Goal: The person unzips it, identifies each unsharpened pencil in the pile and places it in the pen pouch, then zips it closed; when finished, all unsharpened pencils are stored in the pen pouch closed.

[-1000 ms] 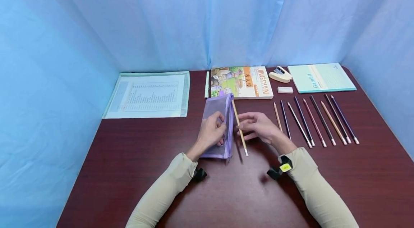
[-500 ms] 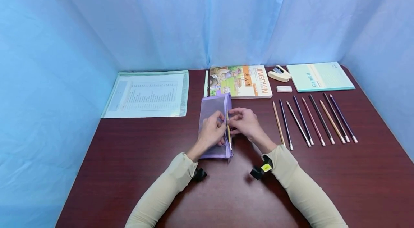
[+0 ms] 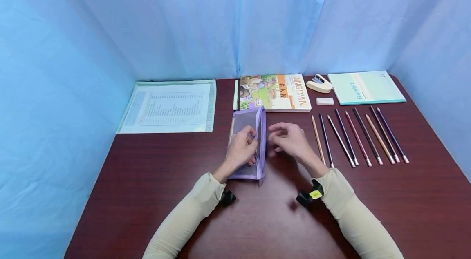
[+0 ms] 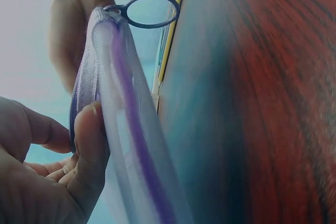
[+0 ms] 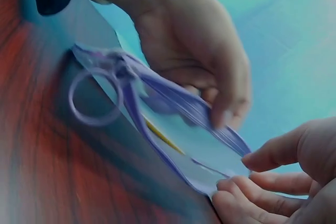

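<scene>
My left hand (image 3: 240,149) pinches the zipper edge of a purple mesh pencil pouch (image 3: 245,118), holding its mouth apart. The pouch stands on the dark red table, its opening facing right. Inside it lies a yellow pencil (image 5: 164,137), seen through the mouth in the right wrist view. A round zipper pull ring (image 4: 152,11) hangs at the near end of the pouch. Just right of the opening is my right hand (image 3: 288,138), its fingers loosely bent and holding nothing. In the right wrist view its fingertips (image 5: 252,162) overlap the pouch's far end.
Several pencils (image 3: 355,137) lie in a row on the right. Behind them are an eraser (image 3: 325,101), a stapler (image 3: 319,84) and a pale green notebook (image 3: 366,87). A book (image 3: 276,92) and a slim pen (image 3: 235,95) lie behind the pouch, a document folder (image 3: 167,108) at back left.
My right hand brought the yellow pencil leftward into the pouch and let go of it, then drew back slightly to the right. My left hand stays at the pouch's edge.
</scene>
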Available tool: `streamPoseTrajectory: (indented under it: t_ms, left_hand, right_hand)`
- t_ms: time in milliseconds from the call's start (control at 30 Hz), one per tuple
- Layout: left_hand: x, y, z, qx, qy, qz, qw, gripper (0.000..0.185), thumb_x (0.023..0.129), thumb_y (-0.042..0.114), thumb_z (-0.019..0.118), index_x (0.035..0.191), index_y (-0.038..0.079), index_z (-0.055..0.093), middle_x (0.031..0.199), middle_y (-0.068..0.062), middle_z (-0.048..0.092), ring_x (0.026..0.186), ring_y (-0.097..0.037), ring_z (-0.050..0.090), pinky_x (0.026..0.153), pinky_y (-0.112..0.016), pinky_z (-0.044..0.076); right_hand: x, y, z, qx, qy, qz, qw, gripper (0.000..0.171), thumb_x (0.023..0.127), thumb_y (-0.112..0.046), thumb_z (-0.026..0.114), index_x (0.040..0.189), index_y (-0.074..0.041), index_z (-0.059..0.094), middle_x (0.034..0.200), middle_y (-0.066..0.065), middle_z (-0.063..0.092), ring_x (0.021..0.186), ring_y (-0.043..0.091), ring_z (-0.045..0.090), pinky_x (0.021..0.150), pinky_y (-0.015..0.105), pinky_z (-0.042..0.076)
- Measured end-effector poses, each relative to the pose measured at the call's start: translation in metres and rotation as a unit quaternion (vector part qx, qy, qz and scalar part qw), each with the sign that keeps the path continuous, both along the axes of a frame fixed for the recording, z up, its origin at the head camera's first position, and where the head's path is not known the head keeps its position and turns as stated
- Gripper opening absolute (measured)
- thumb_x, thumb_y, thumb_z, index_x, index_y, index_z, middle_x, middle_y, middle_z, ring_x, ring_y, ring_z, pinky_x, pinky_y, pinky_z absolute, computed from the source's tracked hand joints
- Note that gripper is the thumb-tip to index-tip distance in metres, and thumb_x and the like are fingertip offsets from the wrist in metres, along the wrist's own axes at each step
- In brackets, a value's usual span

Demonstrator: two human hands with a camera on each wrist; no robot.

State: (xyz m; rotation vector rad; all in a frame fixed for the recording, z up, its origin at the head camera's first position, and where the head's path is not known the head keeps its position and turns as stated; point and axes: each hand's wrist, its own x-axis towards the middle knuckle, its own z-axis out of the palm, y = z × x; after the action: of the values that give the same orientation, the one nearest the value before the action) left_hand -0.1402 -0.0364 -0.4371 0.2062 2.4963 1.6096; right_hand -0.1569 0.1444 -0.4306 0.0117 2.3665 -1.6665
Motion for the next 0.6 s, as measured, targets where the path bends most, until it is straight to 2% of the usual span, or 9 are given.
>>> streamPoseTrajectory:
  t_ms: [167,233,267,367,467,600]
  left_hand:
    - [0.0,-0.002,0.0,-0.003,-0.001,0.003,1.0,0.016,0.089,0.002,0.051,0.104,0.002,0.056,0.061,-0.013,0.067,0.033,-0.008,0.053,0.035,-0.034,0.056]
    - [0.001,-0.002,0.0,-0.004,-0.004,0.004,1.0,0.017,0.089,0.002,0.05,0.104,0.002,0.057,0.062,-0.013,0.067,0.033,-0.009,0.053,0.035,-0.034,0.056]
    - [0.001,-0.003,0.0,-0.003,-0.004,0.004,1.0,0.017,0.089,0.002,0.05,0.105,0.002,0.057,0.062,-0.013,0.067,0.033,-0.009,0.054,0.035,-0.035,0.056]
    - [0.0,-0.003,0.001,-0.003,-0.004,0.004,1.0,0.017,0.089,0.003,0.05,0.105,0.001,0.057,0.062,-0.013,0.067,0.033,-0.01,0.054,0.035,-0.035,0.056]
    - [0.0,-0.002,0.0,-0.003,-0.005,0.002,1.0,0.017,0.089,0.003,0.05,0.105,0.001,0.056,0.062,-0.013,0.067,0.034,-0.011,0.055,0.035,-0.035,0.056]
    - [0.0,-0.001,-0.001,0.002,-0.009,-0.001,1.0,0.017,0.089,0.003,0.05,0.105,0.001,0.056,0.062,-0.013,0.067,0.034,-0.011,0.055,0.035,-0.036,0.056]
  right_hand:
    - [0.002,0.037,0.006,0.03,0.034,-0.001,0.999,0.033,0.092,-0.001,0.062,0.123,0.012,0.06,0.107,0.031,0.07,0.076,0.0,0.066,0.064,0.028,0.066]
    - [0.003,0.055,0.009,0.044,0.042,-0.004,0.998,0.033,0.093,-0.002,0.061,0.123,0.012,0.059,0.105,0.028,0.071,0.077,-0.001,0.066,0.065,0.027,0.066]
    - [0.003,0.065,0.011,0.048,0.044,-0.009,0.998,0.033,0.093,-0.002,0.062,0.123,0.013,0.059,0.102,0.025,0.072,0.076,-0.001,0.066,0.065,0.026,0.065]
    - [0.002,0.095,0.014,0.067,0.052,-0.022,0.996,0.035,0.094,-0.005,0.062,0.124,0.013,0.059,0.089,0.002,0.075,0.074,-0.003,0.067,0.064,0.023,0.064]
    - [0.002,0.126,0.016,0.08,0.063,-0.04,0.994,0.037,0.095,-0.006,0.062,0.125,0.014,0.057,0.079,-0.022,0.068,0.072,-0.005,0.066,0.062,0.022,0.064]
    - [0.004,0.168,0.021,0.127,0.07,-0.061,0.988,0.038,0.097,-0.013,0.061,0.127,0.012,0.055,0.076,-0.033,0.061,0.069,-0.009,0.065,0.062,0.021,0.064]
